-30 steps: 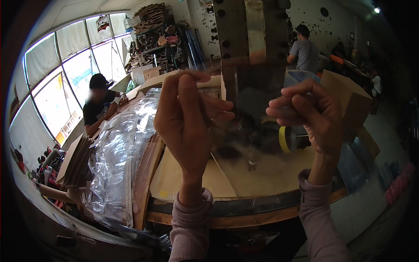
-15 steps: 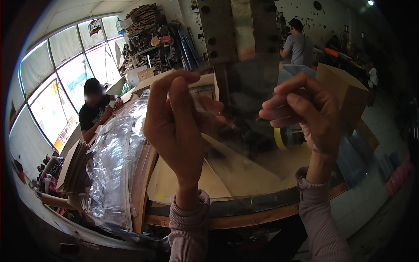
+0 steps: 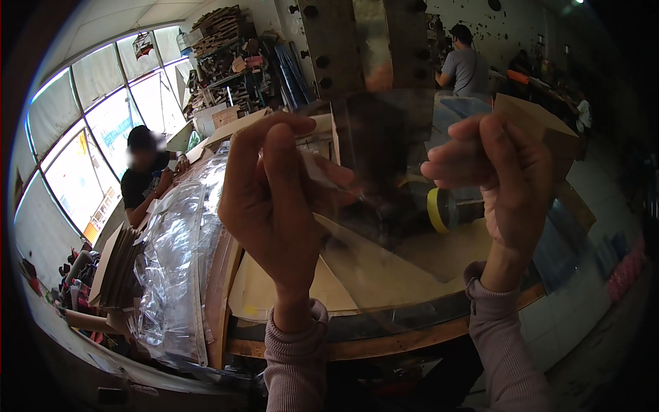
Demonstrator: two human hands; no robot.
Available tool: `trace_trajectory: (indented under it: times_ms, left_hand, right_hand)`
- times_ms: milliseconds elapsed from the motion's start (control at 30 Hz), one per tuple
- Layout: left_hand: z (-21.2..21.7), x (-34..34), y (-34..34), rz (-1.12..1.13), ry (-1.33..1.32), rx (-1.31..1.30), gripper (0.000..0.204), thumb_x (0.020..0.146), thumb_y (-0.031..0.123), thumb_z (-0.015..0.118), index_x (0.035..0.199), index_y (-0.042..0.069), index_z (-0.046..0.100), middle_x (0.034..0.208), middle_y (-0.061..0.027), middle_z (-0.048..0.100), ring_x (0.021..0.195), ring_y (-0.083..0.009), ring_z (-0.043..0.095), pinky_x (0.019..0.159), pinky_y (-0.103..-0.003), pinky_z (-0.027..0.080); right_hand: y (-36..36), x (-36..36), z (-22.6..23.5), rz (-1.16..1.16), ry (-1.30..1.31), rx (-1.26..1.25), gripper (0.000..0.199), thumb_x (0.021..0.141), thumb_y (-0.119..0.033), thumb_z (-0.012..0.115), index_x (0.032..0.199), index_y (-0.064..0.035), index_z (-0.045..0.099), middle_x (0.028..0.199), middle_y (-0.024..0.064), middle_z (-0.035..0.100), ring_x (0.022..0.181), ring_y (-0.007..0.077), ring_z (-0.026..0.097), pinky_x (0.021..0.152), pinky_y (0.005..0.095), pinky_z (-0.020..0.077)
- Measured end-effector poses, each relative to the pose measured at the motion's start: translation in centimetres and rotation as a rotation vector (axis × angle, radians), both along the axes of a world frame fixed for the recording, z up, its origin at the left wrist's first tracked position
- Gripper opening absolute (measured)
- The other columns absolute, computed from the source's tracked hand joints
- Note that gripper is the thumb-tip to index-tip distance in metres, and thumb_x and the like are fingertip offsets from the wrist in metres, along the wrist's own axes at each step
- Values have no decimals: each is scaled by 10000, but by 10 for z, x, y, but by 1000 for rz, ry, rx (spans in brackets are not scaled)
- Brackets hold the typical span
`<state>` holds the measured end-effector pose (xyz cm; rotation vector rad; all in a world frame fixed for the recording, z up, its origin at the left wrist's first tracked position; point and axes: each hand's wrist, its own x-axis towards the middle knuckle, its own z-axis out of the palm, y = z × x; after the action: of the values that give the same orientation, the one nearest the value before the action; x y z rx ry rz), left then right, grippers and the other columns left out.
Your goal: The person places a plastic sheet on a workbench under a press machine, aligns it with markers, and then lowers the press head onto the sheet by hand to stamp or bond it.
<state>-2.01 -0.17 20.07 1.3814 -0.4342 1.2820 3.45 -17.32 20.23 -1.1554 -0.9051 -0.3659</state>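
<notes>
A thin clear plastic sheet [image 3: 388,161] is held up in front of me, and the bench shows through it. My left hand [image 3: 274,196] is closed on its left side, thumb and index finger bent together, the other fingers seen behind the sheet. My right hand [image 3: 511,175] is closed at the sheet's right side, its fingers pointing left and slightly blurred. The exact outline of the sheet is hard to make out. Beyond it, close to my right fingers, a yellow-rimmed roll of tape [image 3: 437,211] stands on the bench.
Brown board [image 3: 288,275] covers the wood-edged bench. Clear plastic sheets [image 3: 178,254] are heaped at left, with a person [image 3: 147,172] seated beyond. A dark metal machine frame [image 3: 333,48] rises ahead. A cardboard box [image 3: 532,127] is at right; another person [image 3: 463,65] stands behind.
My right hand has shifted slightly right, away from my left hand, and its fingers have straightened a little. My left hand is nearly unchanged. The view has shifted slightly.
</notes>
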Motion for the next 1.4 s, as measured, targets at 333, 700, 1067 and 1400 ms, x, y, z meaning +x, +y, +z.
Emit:
trace_trajectory:
  times_ms: [333, 700, 1067, 1400]
  left_hand:
    - [1, -1, -1, 64, 6, 25, 256, 993, 205, 425, 974, -5, 570, 541, -62, 590, 430, -86, 560, 378, -165, 363]
    - [1, -8, 4, 19, -15, 86, 231, 986, 160, 436, 992, -38, 554, 579, -75, 605, 517, -121, 634, 407, -164, 451]
    - [-11, -6, 12, -658, 436, 7, 383, 953, 212, 519, 1252, 12, 388, 854, -184, 679, 782, -215, 684, 656, -255, 523]
    - [-120, -57, 14, -709, 972, -14, 371, 913, 104, 577, 1233, 51, 396, 896, -154, 685, 815, -214, 688, 607, -255, 543]
  right_hand:
    - [-2, -2, 1, -40, -15, -12, 316, 980, -187, 422, 953, 73, 600, 773, 191, 678, 664, 268, 694, 574, 298, 590]
    - [-4, -4, 3, -63, -24, -44, 289, 977, -184, 429, 989, 56, 589, 746, 147, 672, 639, 230, 691, 504, 266, 565]
    - [7, -1, -7, -251, -23, 126, 187, 961, -138, 477, 1031, 4, 577, 696, 57, 579, 380, 67, 504, 298, 196, 291]
    - [-30, 54, -42, -808, -116, -56, 184, 952, -139, 488, 1029, -2, 583, 701, 42, 604, 377, 68, 466, 319, 213, 299]
